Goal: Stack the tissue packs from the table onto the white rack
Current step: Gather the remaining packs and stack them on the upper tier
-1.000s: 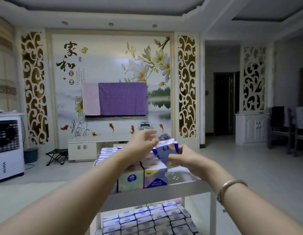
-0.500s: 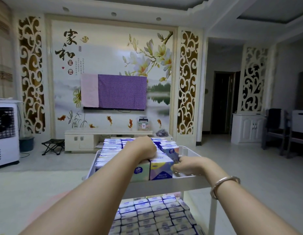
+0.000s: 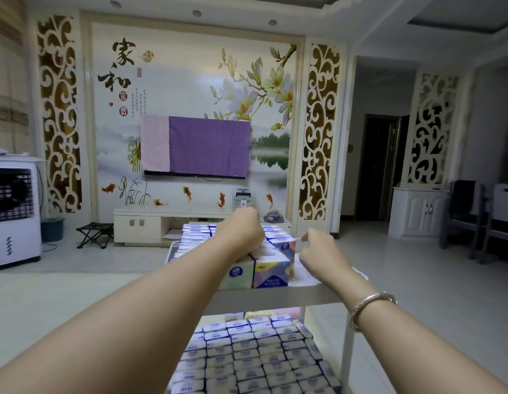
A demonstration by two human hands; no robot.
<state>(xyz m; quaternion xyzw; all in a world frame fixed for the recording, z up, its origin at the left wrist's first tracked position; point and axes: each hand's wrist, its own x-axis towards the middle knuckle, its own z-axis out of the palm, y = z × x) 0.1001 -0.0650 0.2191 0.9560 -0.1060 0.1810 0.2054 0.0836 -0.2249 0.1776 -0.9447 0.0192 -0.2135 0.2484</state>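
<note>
White rack (image 3: 275, 297) holds small blue-and-pastel tissue packs (image 3: 271, 270); left hand (image 3: 241, 234) presses them, right hand (image 3: 321, 251) loosely curled, empty.

left hand (image 3: 241, 233): hides packs beneath, fingers unseen | lower shelf packs (image 3: 255, 356): cut by bottom edge | right hand (image 3: 318, 251): blurred

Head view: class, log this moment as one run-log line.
left hand: resting on top-shelf tissue packs | right hand: empty beside them | white rack: lower shelf full
</note>
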